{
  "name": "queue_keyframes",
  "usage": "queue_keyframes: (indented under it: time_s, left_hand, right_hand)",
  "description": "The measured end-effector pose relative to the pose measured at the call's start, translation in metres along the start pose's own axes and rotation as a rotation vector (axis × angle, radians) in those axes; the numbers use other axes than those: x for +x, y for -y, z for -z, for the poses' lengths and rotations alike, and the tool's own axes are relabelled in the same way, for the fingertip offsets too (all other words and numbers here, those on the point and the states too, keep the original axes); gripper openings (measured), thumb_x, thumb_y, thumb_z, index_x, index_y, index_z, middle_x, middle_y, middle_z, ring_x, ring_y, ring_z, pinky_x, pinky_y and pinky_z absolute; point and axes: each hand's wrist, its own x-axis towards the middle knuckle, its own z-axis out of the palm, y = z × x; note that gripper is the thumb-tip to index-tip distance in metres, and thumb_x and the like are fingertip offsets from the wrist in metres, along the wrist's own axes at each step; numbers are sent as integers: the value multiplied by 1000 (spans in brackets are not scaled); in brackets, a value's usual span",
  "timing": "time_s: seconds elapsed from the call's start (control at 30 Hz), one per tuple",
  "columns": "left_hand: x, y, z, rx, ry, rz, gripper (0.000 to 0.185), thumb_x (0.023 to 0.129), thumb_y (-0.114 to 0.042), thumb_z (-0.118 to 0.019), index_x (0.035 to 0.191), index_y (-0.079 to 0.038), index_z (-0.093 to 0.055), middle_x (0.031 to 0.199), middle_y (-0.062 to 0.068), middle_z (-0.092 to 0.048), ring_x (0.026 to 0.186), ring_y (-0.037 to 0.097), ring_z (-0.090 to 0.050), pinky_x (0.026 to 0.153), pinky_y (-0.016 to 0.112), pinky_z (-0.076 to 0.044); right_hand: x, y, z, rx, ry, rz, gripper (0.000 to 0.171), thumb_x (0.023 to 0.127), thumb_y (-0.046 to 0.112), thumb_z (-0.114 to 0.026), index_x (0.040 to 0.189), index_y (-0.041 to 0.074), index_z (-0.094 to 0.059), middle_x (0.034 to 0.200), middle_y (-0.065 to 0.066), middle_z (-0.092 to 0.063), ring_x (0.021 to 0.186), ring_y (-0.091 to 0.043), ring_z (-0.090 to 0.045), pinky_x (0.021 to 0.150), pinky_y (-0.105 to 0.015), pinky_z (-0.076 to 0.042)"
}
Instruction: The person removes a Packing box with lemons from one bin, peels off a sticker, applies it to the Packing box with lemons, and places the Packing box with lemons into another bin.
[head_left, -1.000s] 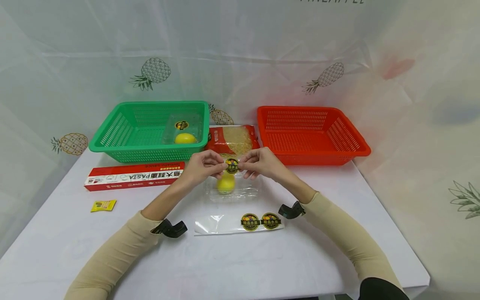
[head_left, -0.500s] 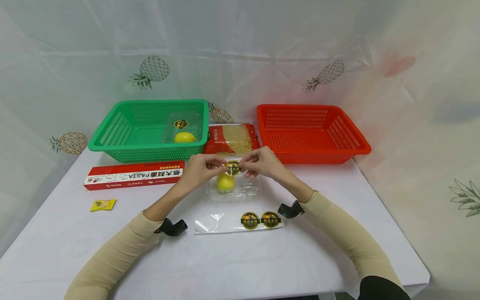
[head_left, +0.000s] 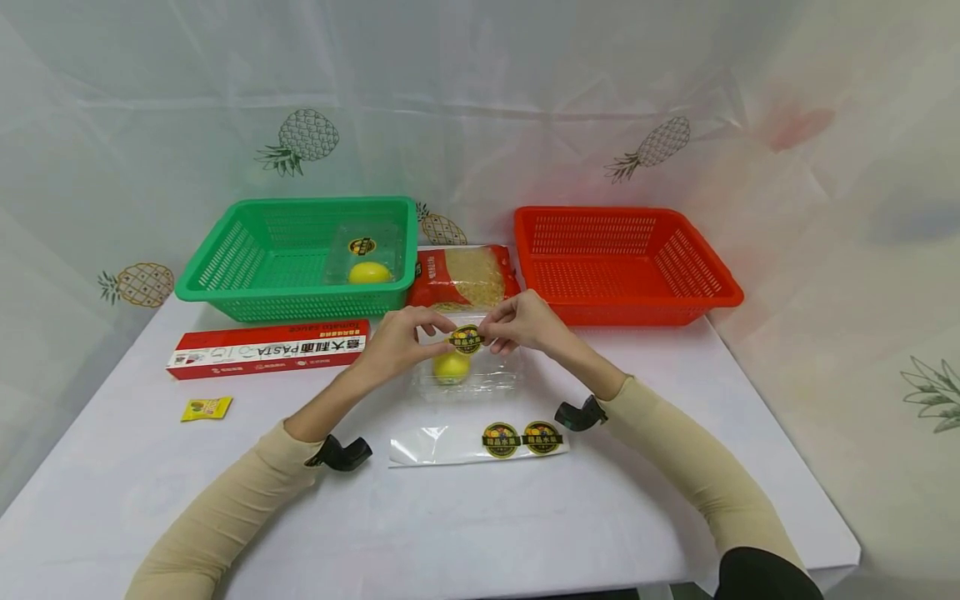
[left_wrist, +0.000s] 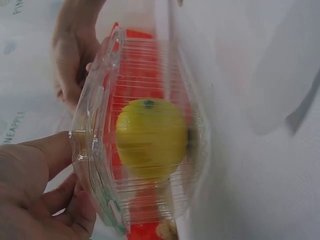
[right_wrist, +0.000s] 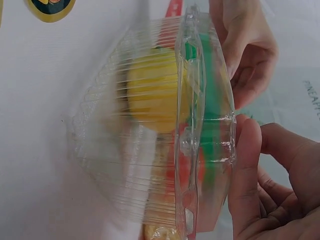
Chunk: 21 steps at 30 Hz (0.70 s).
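A round black-and-gold sticker [head_left: 467, 339] lies at the lid of a clear plastic clamshell box [head_left: 487, 377], which has a yellow lemon-like fruit [head_left: 451, 367] inside. My right hand [head_left: 525, 323] pinches the sticker's right edge between thumb and index finger. At its left edge, my left hand [head_left: 401, 340] has thumb and index finger spread apart, with the thumb at the sticker. In the left wrist view the fruit [left_wrist: 151, 138] shows through the ribbed wall, and my left hand [left_wrist: 42, 185] is by the lid. The sticker is hard to make out in both wrist views.
A backing sheet [head_left: 442, 447] with two stickers lies in front. Behind stand a green basket [head_left: 300, 308] holding another stickered box [head_left: 363, 250], a red basket [head_left: 622, 317] and a pasta bag [head_left: 468, 277]. A pasta box [head_left: 270, 350] and yellow packet [head_left: 206, 408] lie left.
The sticker has come down slightly toward the lid. My left thumb and index finger have parted from their pinch, while my right hand keeps its hold.
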Motion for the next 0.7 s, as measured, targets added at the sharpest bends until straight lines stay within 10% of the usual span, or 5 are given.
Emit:
queue_keyframes:
  time_s: [0.4, 0.7]
  left_hand:
    - [-1, 7, 2, -21, -3, -15, 18, 84, -18, -78, 101, -13, -77, 96, 1, -77, 83, 16, -62, 68, 26, -50]
    - [2, 6, 3, -30, -6, -15, 14, 84, -17, -78, 98, -13, -77, 92, 0, -76, 81, 15, -63, 66, 24, -50]
  right_hand:
    - [2, 1, 0, 24, 12, -35, 17, 87, 13, -74, 95, -2, -75, 94, -32, -71, 59, -20, -71, 59, -30, -60]
    - [3, 1, -1, 26, 5, -43, 17, 88, 13, -73, 95, -2, -74, 96, -33, -70, 79, -44, -71, 65, -36, -61]
